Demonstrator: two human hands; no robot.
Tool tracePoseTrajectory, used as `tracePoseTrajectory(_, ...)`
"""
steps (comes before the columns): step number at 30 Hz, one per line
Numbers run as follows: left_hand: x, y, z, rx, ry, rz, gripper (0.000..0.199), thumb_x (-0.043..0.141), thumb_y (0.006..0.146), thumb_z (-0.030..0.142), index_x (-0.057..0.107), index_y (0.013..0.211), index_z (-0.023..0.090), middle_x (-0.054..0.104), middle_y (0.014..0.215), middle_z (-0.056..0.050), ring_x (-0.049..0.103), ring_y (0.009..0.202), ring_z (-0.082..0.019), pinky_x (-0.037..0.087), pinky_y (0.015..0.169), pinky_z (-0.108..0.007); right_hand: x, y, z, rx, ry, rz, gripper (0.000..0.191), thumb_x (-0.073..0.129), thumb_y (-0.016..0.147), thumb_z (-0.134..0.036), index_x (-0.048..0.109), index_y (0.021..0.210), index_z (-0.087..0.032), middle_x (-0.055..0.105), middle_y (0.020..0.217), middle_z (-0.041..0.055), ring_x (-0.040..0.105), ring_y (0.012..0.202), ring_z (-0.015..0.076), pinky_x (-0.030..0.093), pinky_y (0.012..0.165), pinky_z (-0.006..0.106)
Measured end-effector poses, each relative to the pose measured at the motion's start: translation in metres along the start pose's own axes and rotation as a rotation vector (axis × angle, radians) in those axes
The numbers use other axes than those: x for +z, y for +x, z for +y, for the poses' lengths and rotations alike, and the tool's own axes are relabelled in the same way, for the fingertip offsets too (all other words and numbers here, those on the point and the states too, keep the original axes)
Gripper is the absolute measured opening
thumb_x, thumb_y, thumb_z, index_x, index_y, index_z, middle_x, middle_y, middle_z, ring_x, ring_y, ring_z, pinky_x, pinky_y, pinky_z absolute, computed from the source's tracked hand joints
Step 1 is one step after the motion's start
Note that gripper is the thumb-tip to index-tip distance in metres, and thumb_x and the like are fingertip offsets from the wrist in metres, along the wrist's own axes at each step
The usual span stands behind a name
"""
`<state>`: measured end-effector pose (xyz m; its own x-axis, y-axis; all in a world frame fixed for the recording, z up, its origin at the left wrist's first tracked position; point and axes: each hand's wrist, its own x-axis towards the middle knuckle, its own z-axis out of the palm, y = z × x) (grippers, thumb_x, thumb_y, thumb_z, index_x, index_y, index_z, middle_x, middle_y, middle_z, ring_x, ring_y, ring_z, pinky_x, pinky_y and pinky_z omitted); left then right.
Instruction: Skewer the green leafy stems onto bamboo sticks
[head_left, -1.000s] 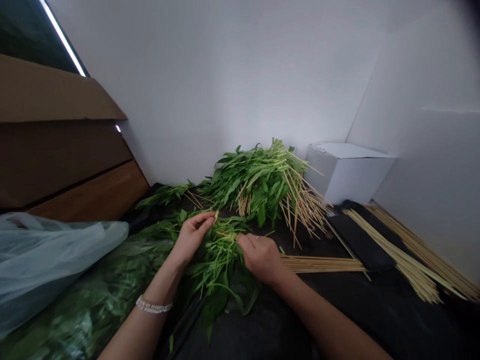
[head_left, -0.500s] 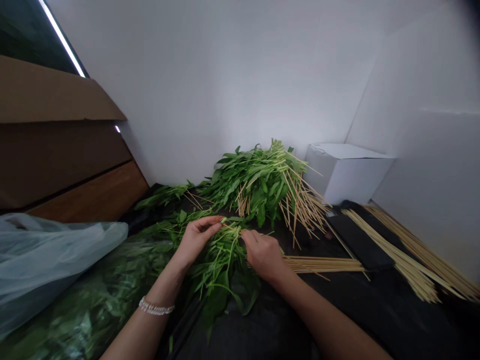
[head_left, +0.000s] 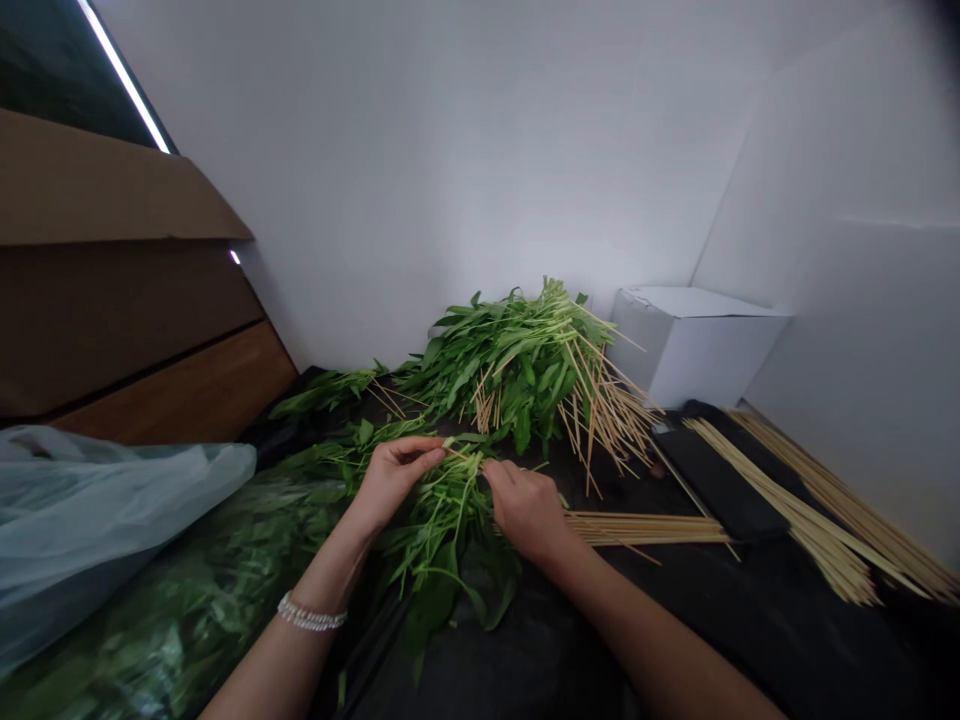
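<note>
The left hand (head_left: 394,480) and right hand (head_left: 525,512) held a leafy bunch of water spinach (head_left: 442,530) on the black-covered worktop (head_left: 720,620), the left fingers (head_left: 420,455) curled around its stems and the right fingers (head_left: 499,478) pinched closed on them. Behind that bunch lay a larger heap of greens (head_left: 517,380) bristling with bamboo skewers (head_left: 600,420); to its right lay loose skewers (head_left: 645,530), and to its left more greens (head_left: 202,590) remained beside a plastic bag (head_left: 97,510).
</note>
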<state>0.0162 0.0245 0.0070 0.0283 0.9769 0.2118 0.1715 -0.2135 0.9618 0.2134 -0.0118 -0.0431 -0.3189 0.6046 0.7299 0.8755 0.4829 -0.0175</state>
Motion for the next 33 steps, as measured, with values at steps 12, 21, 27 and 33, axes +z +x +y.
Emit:
tracePoseTrajectory(12, 0.008, -0.002, -0.003, -0.046, -0.118, -0.1, 0.04, 0.085, 0.058, 0.038, 0.069, 0.086, 0.016, 0.075, 0.074, -0.003, 0.068, 0.067, -0.018, 0.053, 0.071, -0.031, 0.003, -0.002, -0.001, 0.012, 0.019, -0.032, 0.02, 0.041, 0.093, -0.013, 0.06, 0.094, -0.019, 0.061, 0.071, 0.0002, 0.055, 0.058, 0.0133, 0.028, 0.055, 0.028)
tracePoseTrajectory(21, 0.007, -0.001, -0.009, -0.026, -0.054, -0.22, 0.032, 0.081, 0.064, 0.034, 0.064, 0.085, 0.017, 0.072, 0.072, -0.001, 0.063, 0.065, -0.014, 0.048, 0.068, -0.026, 0.006, -0.003, 0.0, -0.011, 0.016, -0.03, 0.018, 0.042, 0.091, -0.012, 0.058, 0.09, -0.019, 0.06, 0.069, -0.0001, 0.054, 0.056, 0.0129, 0.026, 0.055, 0.028)
tracePoseTrajectory(27, -0.003, -0.002, -0.002, 0.223, 0.314, -0.252, 0.036, 0.066, 0.078, 0.037, 0.066, 0.108, 0.018, 0.072, 0.086, -0.005, 0.064, 0.08, -0.02, 0.047, 0.077, -0.033, 0.003, -0.001, 0.001, -0.07, 0.049, 0.054, 0.02, 0.038, 0.094, -0.013, 0.057, 0.089, -0.018, 0.058, 0.068, -0.0001, 0.051, 0.056, 0.0134, 0.027, 0.055, 0.029)
tracePoseTrajectory(33, -0.022, -0.001, 0.005, 0.44, 0.798, -0.148, 0.039, 0.039, 0.09, 0.035, 0.075, 0.09, 0.019, 0.074, 0.089, -0.008, 0.061, 0.095, -0.025, 0.042, 0.088, -0.038, -0.01, 0.002, 0.0, -0.198, 0.13, 0.066, 0.023, 0.035, 0.093, -0.014, 0.056, 0.084, -0.017, 0.055, 0.066, 0.0006, 0.049, 0.06, 0.0147, 0.028, 0.057, 0.03)
